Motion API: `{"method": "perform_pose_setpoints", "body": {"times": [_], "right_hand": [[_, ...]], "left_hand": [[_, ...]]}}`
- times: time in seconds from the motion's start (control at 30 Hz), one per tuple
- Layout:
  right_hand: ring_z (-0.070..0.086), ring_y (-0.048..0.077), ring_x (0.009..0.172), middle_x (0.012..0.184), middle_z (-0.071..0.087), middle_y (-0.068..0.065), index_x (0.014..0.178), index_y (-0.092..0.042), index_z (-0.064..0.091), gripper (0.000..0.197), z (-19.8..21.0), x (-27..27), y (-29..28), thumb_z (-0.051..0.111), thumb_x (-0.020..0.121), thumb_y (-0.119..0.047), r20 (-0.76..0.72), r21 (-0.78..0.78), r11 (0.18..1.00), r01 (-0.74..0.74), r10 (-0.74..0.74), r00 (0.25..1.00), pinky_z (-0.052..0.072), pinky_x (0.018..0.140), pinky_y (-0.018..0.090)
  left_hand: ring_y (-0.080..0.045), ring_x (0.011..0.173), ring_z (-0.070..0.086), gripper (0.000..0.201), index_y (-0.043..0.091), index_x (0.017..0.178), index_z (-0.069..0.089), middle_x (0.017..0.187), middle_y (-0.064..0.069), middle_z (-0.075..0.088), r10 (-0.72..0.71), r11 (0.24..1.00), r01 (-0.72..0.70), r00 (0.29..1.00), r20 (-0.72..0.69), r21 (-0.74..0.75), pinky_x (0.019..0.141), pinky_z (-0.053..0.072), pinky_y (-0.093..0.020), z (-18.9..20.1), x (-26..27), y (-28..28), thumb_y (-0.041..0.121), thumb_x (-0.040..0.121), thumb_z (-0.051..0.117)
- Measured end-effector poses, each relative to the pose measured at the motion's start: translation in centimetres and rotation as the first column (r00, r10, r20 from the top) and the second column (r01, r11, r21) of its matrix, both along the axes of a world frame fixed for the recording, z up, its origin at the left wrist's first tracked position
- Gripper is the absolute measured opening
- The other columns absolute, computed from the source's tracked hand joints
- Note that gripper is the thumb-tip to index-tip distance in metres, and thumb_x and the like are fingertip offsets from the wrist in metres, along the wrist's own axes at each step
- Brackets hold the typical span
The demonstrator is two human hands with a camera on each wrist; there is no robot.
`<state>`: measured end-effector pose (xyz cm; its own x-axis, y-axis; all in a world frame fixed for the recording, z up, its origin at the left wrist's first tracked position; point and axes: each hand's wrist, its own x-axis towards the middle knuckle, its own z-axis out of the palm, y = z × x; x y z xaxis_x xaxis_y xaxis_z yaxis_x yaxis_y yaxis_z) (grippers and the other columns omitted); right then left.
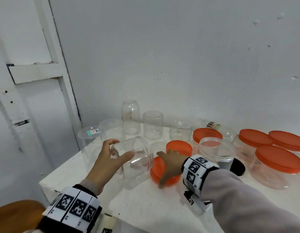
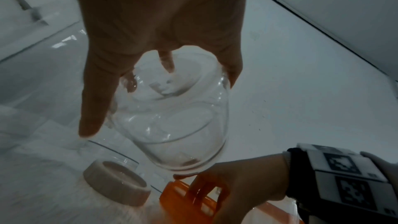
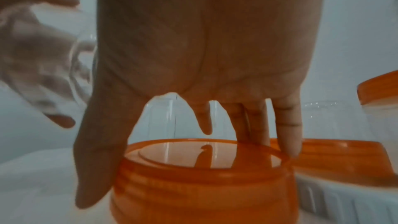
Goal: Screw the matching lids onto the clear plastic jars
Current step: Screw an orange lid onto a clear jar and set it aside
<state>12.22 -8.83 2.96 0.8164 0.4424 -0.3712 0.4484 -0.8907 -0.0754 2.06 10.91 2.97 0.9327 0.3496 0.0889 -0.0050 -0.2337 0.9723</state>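
Note:
My left hand (image 1: 122, 147) grips a clear plastic jar (image 1: 137, 158) and holds it tilted above the white table, its open mouth turned to the right. In the left wrist view the thumb and fingers wrap round the jar (image 2: 172, 117). Just right of the jar's mouth, my right hand (image 1: 169, 165) grips an orange lid (image 1: 156, 172). The lid (image 3: 202, 181) lies hollow side up, with the thumb on its left wall and the fingers (image 3: 286, 134) over its far rim. A second orange lid (image 1: 179, 147) lies just behind it.
Several clear jars (image 1: 152, 125) stand upside down along the back wall. An open jar (image 1: 216, 148) and jars with orange lids (image 1: 278, 158) crowd the right side. The table edge (image 1: 62, 167) drops off at the left. A wooden seat (image 1: 16, 214) is at the bottom left.

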Motion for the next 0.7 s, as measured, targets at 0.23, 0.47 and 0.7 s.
{"method": "perform_pose_setpoints", "body": {"times": [0.23, 0.47, 0.7], "right_hand": [[0.033, 0.031, 0.132, 0.146, 0.022, 0.006, 0.147, -0.042, 0.001, 0.116, 4.9, 0.4, -3.5, 0.081, 0.063, -0.046, 0.022, 0.163, 0.985, 0.05, -0.055, 0.998, 0.042, 0.101, 0.05], [0.044, 0.022, 0.108, 0.135, 0.031, 0.001, 0.145, -0.036, 0.009, 0.11, 7.5, 0.7, -5.8, 0.083, 0.064, -0.042, 0.028, 0.301, 0.95, 0.081, -0.093, 0.995, 0.043, 0.078, 0.03], [0.042, 0.021, 0.113, 0.139, 0.033, -0.001, 0.145, -0.039, 0.011, 0.11, 8.3, 0.3, -6.6, 0.083, 0.062, -0.047, 0.001, 0.244, 0.968, 0.058, -0.06, 0.998, 0.045, 0.091, 0.036]], "left_hand": [[-0.019, 0.102, 0.055, 0.102, 0.032, 0.118, 0.036, 0.104, -0.003, 0.05, 0.03, 1.0, -0.029, 0.996, -0.09, 0.006, 0.098, 0.046, -0.043, 0.1, 1.1, -0.7, 0.061, 0.031, 0.081], [-0.02, 0.112, 0.055, 0.12, 0.015, 0.135, 0.04, 0.128, -0.009, 0.05, -0.136, 0.991, 0.132, 0.963, -0.234, -0.034, 0.1, 0.046, -0.039, -0.4, 1.8, -2.9, 0.057, 0.031, 0.082], [-0.01, 0.113, 0.05, 0.083, 0.025, 0.127, 0.044, 0.128, 0.007, 0.05, -0.206, 0.952, 0.258, 0.939, -0.275, 0.167, 0.094, 0.043, -0.028, -2.0, 2.8, -5.8, 0.053, 0.059, 0.083]]}}
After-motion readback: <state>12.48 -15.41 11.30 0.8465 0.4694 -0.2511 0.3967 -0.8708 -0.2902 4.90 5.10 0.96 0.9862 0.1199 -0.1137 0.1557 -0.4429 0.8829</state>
